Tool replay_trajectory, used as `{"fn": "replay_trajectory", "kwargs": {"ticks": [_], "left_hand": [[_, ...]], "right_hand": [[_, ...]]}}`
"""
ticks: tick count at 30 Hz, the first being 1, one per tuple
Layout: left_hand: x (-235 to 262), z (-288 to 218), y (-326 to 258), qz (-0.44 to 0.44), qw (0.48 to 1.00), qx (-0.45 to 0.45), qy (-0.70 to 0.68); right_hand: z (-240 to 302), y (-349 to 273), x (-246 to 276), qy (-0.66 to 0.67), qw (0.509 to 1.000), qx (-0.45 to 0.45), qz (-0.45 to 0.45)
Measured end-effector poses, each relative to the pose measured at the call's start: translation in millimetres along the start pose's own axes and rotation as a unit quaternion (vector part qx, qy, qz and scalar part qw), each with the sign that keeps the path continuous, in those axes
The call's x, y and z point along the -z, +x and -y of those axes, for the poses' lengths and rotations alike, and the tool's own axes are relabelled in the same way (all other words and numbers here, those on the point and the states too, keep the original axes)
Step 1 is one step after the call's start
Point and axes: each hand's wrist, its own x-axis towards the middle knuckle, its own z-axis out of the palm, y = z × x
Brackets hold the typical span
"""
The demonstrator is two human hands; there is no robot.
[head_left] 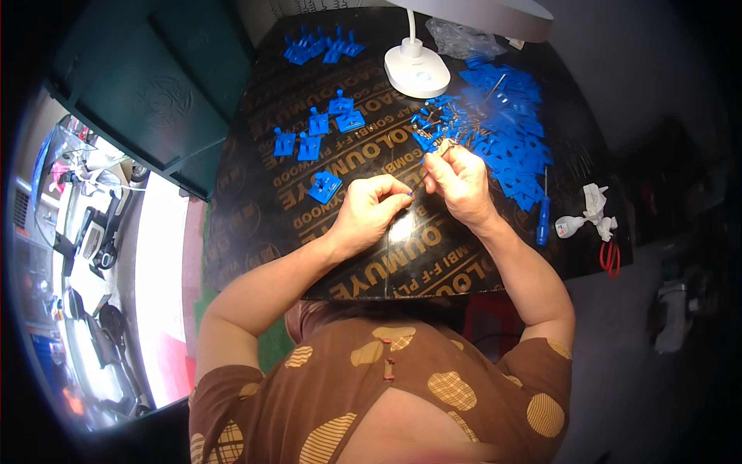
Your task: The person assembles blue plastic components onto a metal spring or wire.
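Over the middle of the dark printed board, my left hand (369,210) pinches a small blue piece, mostly hidden by its thumb and forefinger. Close to its right, my right hand (462,185) is closed in a pinch. Something thin and dark shows between the two hands, too small to name. A pale wrap or scrap shows at the right fingers. Just beyond the right hand lies a heap of small blue parts with metal pins (448,120). Left of my left hand sits a blue square plate with an upright peg (325,186).
More pegged blue plates stand in groups at left (318,121) and far left (321,48). Flat blue plates (516,147) pile up at right, near a blue-handled screwdriver (544,220), a small white bottle (570,226) and red-handled tool (610,261). A white lamp (417,73) stands behind.
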Motion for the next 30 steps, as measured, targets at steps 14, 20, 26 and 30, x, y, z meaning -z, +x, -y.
{"fn": "replay_trajectory", "kwargs": {"ticks": [14, 20, 26, 30], "left_hand": [[-1.1, 1.9, 1.8, 0.006, 1.0, -0.018, 0.011], [-0.3, 2.7, 3.0, -0.004, 1.0, -0.011, 0.013], [2.3, -4.6, 0.5, 0.035, 0.994, 0.05, -0.095], [7.3, -12.1, -1.5, 0.112, 0.968, 0.102, -0.201]], "right_hand": [[13.0, 2.9, 3.1, 0.056, 0.998, -0.001, -0.028], [2.0, 6.8, 9.8, -0.078, 0.988, 0.126, -0.048], [8.5, 14.1, 12.3, -0.283, 0.905, 0.313, -0.056], [9.2, 16.4, 12.4, -0.348, 0.873, 0.336, -0.057]]}}
